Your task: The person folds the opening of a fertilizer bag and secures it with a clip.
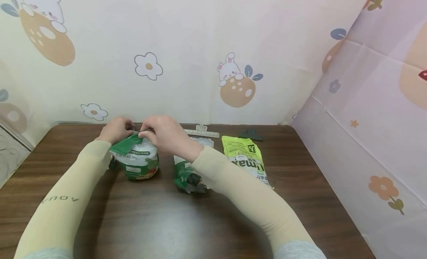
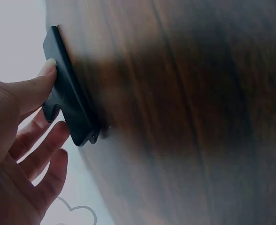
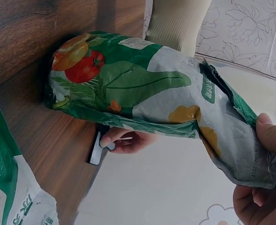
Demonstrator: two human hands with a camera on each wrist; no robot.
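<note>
My right hand (image 1: pixel 166 135) pinches the upper end of a green-and-white bag (image 1: pixel 141 160) printed with vegetables; its top is bent over. In the right wrist view the bag (image 3: pixel 128 86) stands on the table, and the thumb and fingers of my right hand (image 3: pixel 264 164) grip its top edge. My left hand (image 1: pixel 116 130) is behind the bag at the table's far edge. There, in the left wrist view, the thumb and fingers of my left hand (image 2: pixel 25 117) hold a black sealing clip (image 2: pixel 70 89), close to the tabletop.
A second green-and-white bag (image 1: pixel 181 173) lies under my right forearm, partly hidden. Right of it is a yellow-green bag (image 1: pixel 243 155). Along the back edge lie a white clip (image 1: pixel 201 131) and a dark green clip (image 1: pixel 251 134). A patterned cloth wall (image 1: pixel 186 84) rises behind the table.
</note>
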